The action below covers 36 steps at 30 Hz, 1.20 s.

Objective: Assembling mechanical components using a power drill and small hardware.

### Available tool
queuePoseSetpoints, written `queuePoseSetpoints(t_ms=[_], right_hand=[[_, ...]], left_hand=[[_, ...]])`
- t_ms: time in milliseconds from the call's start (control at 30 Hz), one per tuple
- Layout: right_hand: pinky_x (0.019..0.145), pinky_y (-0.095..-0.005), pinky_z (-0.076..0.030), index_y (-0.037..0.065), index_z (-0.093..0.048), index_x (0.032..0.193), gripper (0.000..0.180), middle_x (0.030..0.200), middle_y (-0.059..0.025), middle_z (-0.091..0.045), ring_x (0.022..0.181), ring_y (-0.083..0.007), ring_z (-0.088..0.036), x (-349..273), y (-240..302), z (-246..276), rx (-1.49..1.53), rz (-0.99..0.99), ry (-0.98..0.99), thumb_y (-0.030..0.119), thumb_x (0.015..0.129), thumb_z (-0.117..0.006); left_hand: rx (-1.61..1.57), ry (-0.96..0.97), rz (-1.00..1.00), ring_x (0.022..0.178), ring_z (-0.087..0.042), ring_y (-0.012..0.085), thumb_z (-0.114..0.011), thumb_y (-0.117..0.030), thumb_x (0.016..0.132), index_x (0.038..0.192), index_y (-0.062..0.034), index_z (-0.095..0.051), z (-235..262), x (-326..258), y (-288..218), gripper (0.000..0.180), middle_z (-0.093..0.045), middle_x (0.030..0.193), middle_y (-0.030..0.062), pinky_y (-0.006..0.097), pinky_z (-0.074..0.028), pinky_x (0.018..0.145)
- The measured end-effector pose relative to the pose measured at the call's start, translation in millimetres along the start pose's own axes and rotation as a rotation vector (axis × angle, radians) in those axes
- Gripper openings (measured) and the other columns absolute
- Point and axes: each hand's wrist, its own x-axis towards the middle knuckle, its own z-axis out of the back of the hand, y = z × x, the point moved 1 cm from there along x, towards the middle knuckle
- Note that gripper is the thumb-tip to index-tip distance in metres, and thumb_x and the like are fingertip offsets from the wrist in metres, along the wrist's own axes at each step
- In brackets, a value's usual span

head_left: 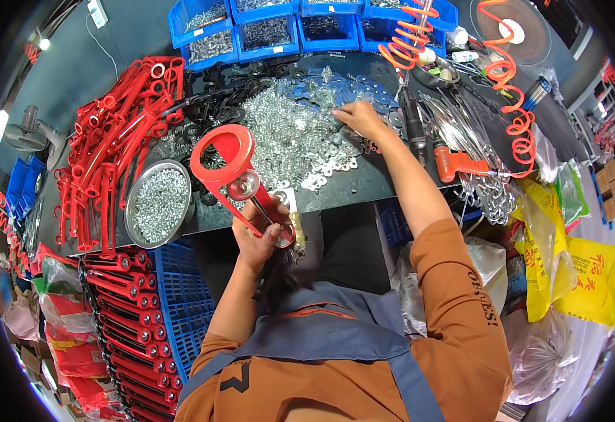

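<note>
In my left hand (257, 239) is a red caulking gun frame (238, 144), its wide ring end raised over the table's front edge. A round metal disc (243, 185) sits inside the frame, and the fingers wrap round its lower end. My right hand (358, 118) reaches to the right side of a heap of small metal springs (276, 126). Its fingers are pressed together at the heap, and what they grip, if anything, is hidden. Flat silvery plates (332, 167) lie along the heap's near edge, and bluish metal pieces (364, 88) lie beyond the hand.
Red frames (114, 133) pile up at left, beside a metal bowl (130, 225) of small parts. Blue bins (272, 49) line the back. At right are a power screwdriver (411, 119), an orange pneumatic tool (455, 165), hooked rods (487, 193) and coiled hoses (520, 130).
</note>
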Motion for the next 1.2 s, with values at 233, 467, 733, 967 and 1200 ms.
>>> queuePoseSetpoints(t_ms=[233,467,733,967,1200], right_hand=[[0.083,-0.0421,-0.047,0.001,-0.066,0.095,0.024,0.092,-0.0185,-0.067,0.089,-0.0355,-0.063,-51,-31,9,0.209,0.018,-0.334,0.022,0.085,-0.06],[0.1,-0.0379,-0.04,0.003,-0.062,0.115,0.035,0.121,-0.0128,-0.06,0.117,-0.0314,-0.051,-72,-38,-19,-0.099,0.232,-0.277,0.018,0.083,-0.06],[0.103,-0.0355,-0.039,0.003,-0.06,0.119,0.032,0.127,-0.0142,-0.057,0.125,-0.0278,-0.048,-106,-34,-9,-0.057,0.284,-0.106,0.014,0.089,-0.056],[0.106,-0.0353,-0.036,0.004,-0.06,0.119,0.031,0.132,-0.0157,-0.053,0.129,-0.029,-0.044,-153,-34,6,-0.04,0.151,-0.165,0.012,0.09,-0.058],[0.11,-0.0474,-0.027,-0.011,-0.049,0.124,0.059,0.135,-0.0288,-0.043,0.13,-0.0385,-0.039,-205,-17,-33,-0.539,0.009,-0.488,0.037,0.091,-0.053]], left_hand=[[-0.044,-0.012,-0.066,0.079,-0.064,0.0186,-0.08,-0.032,0.075,0.114,0.0058,-0.052,4,-6,2,0.061,-0.064,0.092,0.0112,0.031,-0.054,0.071],[-0.03,0.031,-0.071,0.078,-0.063,0.0183,-0.078,-0.033,0.076,0.112,0.0063,-0.053,6,-4,3,0.059,-0.064,0.091,0.0116,0.03,-0.052,0.069],[-0.008,0.039,-0.115,0.078,-0.063,0.0183,-0.077,-0.027,0.078,0.113,0.0047,-0.052,7,-5,4,0.053,-0.063,0.092,0.0119,0.03,-0.052,0.07],[-0.038,0.071,-0.099,0.082,-0.063,0.0186,-0.075,-0.02,0.079,0.115,0.0049,-0.051,9,-5,6,0.049,-0.063,0.095,0.0119,0.032,-0.051,0.076],[-0.044,0.106,-0.133,0.082,-0.063,0.0191,-0.073,-0.018,0.081,0.116,0.0057,-0.05,9,-5,9,0.049,-0.063,0.093,0.0129,0.033,-0.051,0.076]])
